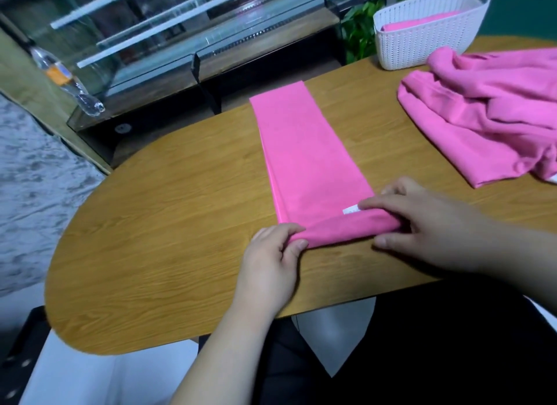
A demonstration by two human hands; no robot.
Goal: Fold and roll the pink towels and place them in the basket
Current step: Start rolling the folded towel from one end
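Observation:
A pink towel (304,151), folded into a long narrow strip, lies on the wooden table (168,224) and runs away from me. Its near end is rolled into a short tube (346,228). My left hand (274,254) pinches the roll's left end between thumb and fingers. My right hand (422,224) grips the roll's right end, fingers curled over the top beside a small white label. A white woven basket (428,40) stands at the far right with a pink towel (419,22) inside it.
A heap of loose pink towels (482,118) lies on the table's right side, just in front of the basket. Beyond the table's far edge stand a glass case (193,43), a plastic bottle (64,79) and a green plant (360,31).

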